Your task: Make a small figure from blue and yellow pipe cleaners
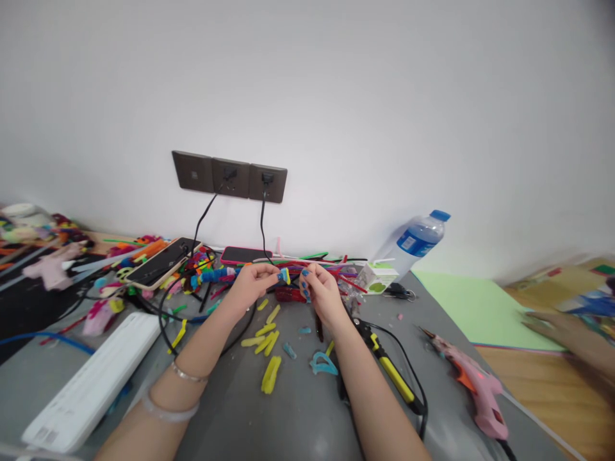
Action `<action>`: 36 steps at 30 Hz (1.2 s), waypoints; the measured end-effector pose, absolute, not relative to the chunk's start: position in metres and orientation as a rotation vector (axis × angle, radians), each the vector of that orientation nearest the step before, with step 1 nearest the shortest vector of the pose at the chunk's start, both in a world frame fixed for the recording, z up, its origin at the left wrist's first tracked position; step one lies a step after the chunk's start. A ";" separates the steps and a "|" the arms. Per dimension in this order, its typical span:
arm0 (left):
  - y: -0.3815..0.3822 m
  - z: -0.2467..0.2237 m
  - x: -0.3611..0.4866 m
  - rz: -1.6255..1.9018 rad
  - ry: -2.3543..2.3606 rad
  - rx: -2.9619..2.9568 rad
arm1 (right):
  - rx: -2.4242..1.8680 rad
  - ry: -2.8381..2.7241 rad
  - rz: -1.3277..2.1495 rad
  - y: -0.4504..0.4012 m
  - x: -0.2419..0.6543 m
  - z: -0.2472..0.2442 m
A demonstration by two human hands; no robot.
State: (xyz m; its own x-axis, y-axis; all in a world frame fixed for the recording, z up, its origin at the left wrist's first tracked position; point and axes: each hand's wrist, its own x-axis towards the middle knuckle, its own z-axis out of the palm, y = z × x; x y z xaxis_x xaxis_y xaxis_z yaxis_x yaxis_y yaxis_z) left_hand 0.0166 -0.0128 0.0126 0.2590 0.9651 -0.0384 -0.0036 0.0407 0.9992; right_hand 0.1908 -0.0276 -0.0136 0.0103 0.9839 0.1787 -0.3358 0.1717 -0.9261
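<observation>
In the head view, the left hand [259, 280] has its fingertips clamped on a small blue-and-yellow piece [287, 276], which is above the surface [298, 416], near the right hand [321, 289]. The fingers of the right hand are curled; I cannot tell whether this grip closes on something. Because the piece is so small and held only at the tips, it could, I think, slip out and become lost among the loose yellow pieces [271, 374] below. These also could be swept away, if a forearm comes down carelessly. The left forearm lies across a black cable [161, 318], so it may drag it. To the right, the yellow-handled tool [394, 378] is close beside the right forearm and could be knocked by an outward elbow.
</observation>
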 end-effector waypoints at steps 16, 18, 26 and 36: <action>-0.013 0.013 0.017 1.013 1.019 1.244 | -0.934 -1.049 1.188 -0.029 0.192 -0.009; -0.013 0.012 0.017 1.016 1.017 1.246 | -0.908 -1.052 1.220 -0.030 0.191 -0.009; -0.012 0.012 0.016 1.021 1.003 1.213 | -0.841 -1.095 1.277 -0.030 0.189 -0.010; -0.012 0.010 0.016 1.022 0.998 1.227 | -0.975 -1.187 1.174 -0.029 0.192 -0.011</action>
